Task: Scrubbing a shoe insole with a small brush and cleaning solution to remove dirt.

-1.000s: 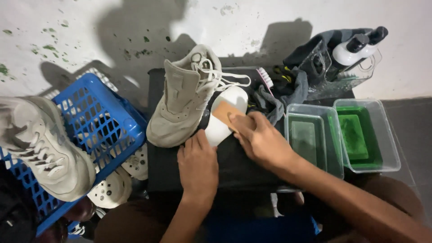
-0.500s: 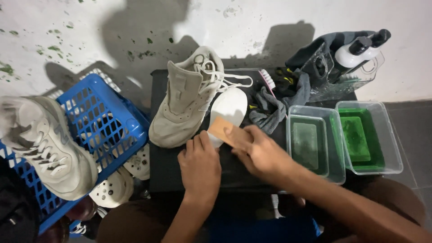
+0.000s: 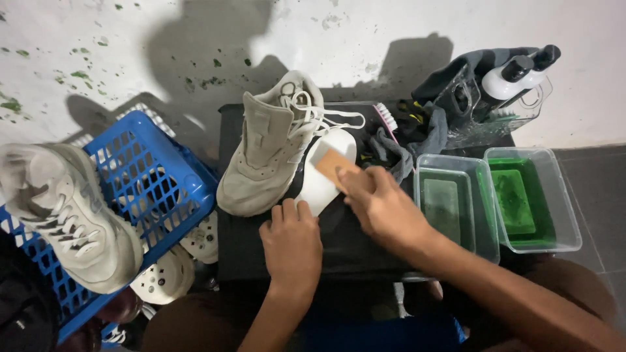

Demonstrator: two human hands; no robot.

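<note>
Landmark = black table (image 3: 339, 251), centre of view.

Left hand (image 3: 291, 244) lies flat on the table near its front edge, fingers together & mostly straight, fingertips pressing down the near end of a white insole (image 3: 324, 176). Not wrapped round it, just pinning it from above.

Right hand (image 3: 381, 205) is over the table's middle, fingers curled closed on a small tan block (image 3: 331, 163), prob. a sponge or eraser, can't tell which. Block's flat face sits on the insole's upper half, touching it.

Insole lies on the table slanting from the front-centre up toward the back, toe end near the back edge.

Beige sneaker (image 3: 274, 146) sits on the table's left half, just beside the insole & touching it along one side; laces loose, trailing toward the back right.

At the table's back right: a pink-bristle brush (image 3: 386, 120), then a heap of dark cloths (image 3: 417, 133).

Right of the table: two clear tubs (image 3: 495, 195) w/ green liquid, side by side. Behind them, a clear holder w/ white bottles (image 3: 515, 78), black caps.

Left of the table: blue basket (image 3: 150, 189), w/ a second beige sneaker (image 3: 68, 215) resting on its rim. White perforated clogs (image 3: 173, 267) on the floor btw basket & table.
</note>
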